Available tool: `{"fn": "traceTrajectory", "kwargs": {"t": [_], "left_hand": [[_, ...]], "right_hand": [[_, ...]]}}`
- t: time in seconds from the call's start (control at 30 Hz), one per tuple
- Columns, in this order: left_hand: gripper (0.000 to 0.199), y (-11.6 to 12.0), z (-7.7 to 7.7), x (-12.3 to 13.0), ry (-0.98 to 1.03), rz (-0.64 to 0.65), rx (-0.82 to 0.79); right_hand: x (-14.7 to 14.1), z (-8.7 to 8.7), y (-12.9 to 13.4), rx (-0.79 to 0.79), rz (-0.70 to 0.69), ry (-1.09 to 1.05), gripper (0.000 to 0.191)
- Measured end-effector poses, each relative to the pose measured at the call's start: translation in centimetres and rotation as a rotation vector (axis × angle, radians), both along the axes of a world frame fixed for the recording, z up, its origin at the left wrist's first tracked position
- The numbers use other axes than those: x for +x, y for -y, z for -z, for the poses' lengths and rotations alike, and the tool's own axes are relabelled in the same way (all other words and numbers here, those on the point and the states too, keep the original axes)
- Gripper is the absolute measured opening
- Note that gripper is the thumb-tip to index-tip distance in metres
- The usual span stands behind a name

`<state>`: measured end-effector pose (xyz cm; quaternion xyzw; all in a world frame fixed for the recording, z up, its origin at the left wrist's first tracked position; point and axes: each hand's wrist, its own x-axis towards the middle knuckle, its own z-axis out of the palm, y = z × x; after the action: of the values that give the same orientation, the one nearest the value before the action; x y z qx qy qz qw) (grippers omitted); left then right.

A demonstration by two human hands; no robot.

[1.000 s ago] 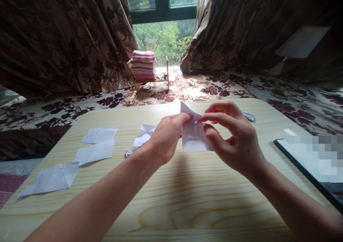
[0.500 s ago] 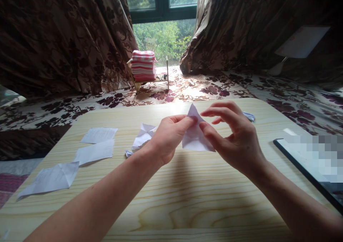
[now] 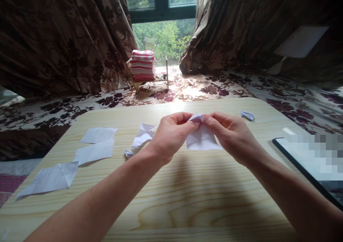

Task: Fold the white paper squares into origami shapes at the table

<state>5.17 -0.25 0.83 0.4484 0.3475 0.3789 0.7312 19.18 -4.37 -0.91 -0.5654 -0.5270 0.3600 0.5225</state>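
Note:
A folded white paper (image 3: pixel 203 138) is held up above the wooden table (image 3: pixel 171 195), its top part bent over between the fingers. My left hand (image 3: pixel 173 134) pinches its upper left side with the thumb in front. On the upper right side, the thumb and fingers of my right hand (image 3: pixel 232 136) are closed on the same paper. Left of my left hand lies a folded white piece (image 3: pixel 144 134), partly behind the wrist, with a small crumpled piece (image 3: pixel 128 153) beside it.
Three paper sheets (image 3: pixel 93 152) lie at the table's left. A small folded paper (image 3: pixel 247 115) is at the back right, a dark-edged tablet (image 3: pixel 300 163) at the right edge. Beyond the table stand a small rack with striped cloths (image 3: pixel 143 66) and a lamp (image 3: pixel 301 42).
My right hand has moved in and closed on the paper. The paper's pointed top is now bent over between both hands, and the small folded piece at the back right is fully in view.

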Motion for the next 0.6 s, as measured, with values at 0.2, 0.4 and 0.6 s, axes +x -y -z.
{"fn": "traceTrajectory", "kwargs": {"t": [0.2, 0.4, 0.6], "left_hand": [[0.014, -0.6, -0.5, -0.6, -0.069, 0.023, 0.078], [0.022, -1.5, 0.0, -1.1, -0.135, 0.034, 0.079], [0.018, -1.2, 0.1, -0.8, -0.161, 0.046, 0.107]], "right_hand": [[0.5, -0.1, -0.2, -0.043, -0.016, -0.181, 0.031], [0.4, 0.0, -0.2, -0.049, 0.01, -0.174, 0.033], [0.2, -0.1, -0.2, -0.05, 0.014, -0.162, 0.03]]}}
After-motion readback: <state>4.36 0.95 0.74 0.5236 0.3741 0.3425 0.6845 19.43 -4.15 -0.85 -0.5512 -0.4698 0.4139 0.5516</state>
